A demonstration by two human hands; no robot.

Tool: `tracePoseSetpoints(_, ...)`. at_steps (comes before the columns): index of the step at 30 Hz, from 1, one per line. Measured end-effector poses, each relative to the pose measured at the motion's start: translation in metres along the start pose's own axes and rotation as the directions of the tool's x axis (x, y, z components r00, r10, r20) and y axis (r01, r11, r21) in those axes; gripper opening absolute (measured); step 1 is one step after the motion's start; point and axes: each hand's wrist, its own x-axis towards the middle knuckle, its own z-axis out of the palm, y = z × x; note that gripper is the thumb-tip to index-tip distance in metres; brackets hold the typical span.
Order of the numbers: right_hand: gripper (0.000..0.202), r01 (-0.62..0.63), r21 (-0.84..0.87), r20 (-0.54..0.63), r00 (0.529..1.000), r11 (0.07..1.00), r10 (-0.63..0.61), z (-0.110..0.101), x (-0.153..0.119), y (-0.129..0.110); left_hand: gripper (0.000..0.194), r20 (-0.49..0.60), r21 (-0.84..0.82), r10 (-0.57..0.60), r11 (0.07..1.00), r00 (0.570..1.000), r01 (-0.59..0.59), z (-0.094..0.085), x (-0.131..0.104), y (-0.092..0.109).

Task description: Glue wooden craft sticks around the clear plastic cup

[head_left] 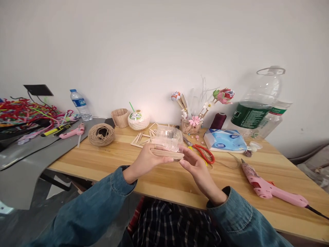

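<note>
A clear plastic box (168, 135) is held between my two hands above the wooden table. Flat wooden craft sticks (167, 154) lie along its near side. My left hand (147, 159) grips the box and the sticks from the left, thumb along the sticks' lower edge. On the right, my right hand (194, 166) has its thumb at the end of the sticks and its fingers behind, around the box's corner. More craft sticks (140, 139) rest on the table just behind and left of the box.
Red-handled scissors (205, 152) and a tissue pack (224, 140) are right of my hands. A pink glue gun (272, 190) lies at the right. Twine (101, 134), a round white coconut (138, 120) and another glue gun (73, 132) are left. Paper flowers (223, 95) stand behind.
</note>
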Motion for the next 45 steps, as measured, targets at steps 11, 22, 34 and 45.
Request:
tracePoseSetpoints(11, 0.046, -0.035, 0.185, -0.008, 0.999, 0.982, 0.038, 0.005, 0.000, -0.007, 0.023, -0.046, -0.024, 0.057, 0.998, 0.997, -0.058, 0.002, -0.004, -0.008)
tracePoseSetpoints(22, 0.045, 0.006, 0.065, -0.032, 0.999, 0.998, -0.004, 0.005, 0.001, -0.009, 0.023, -0.029, -0.154, 0.012, 0.988, 1.000, -0.016, 0.005, -0.005, -0.009)
tracePoseSetpoints(34, 0.044, 0.044, -0.015, -0.011, 0.999, 0.999, -0.044, 0.007, 0.011, -0.009, 0.024, -0.130, -0.197, 0.021, 0.979, 0.991, -0.047, 0.005, -0.003, -0.013)
tracePoseSetpoints(45, 0.042, 0.036, 0.232, 0.033, 0.998, 0.972, -0.045, 0.005, 0.010, -0.008, 0.027, 0.025, -0.116, 0.139, 0.984, 0.990, -0.135, -0.004, 0.009, 0.018)
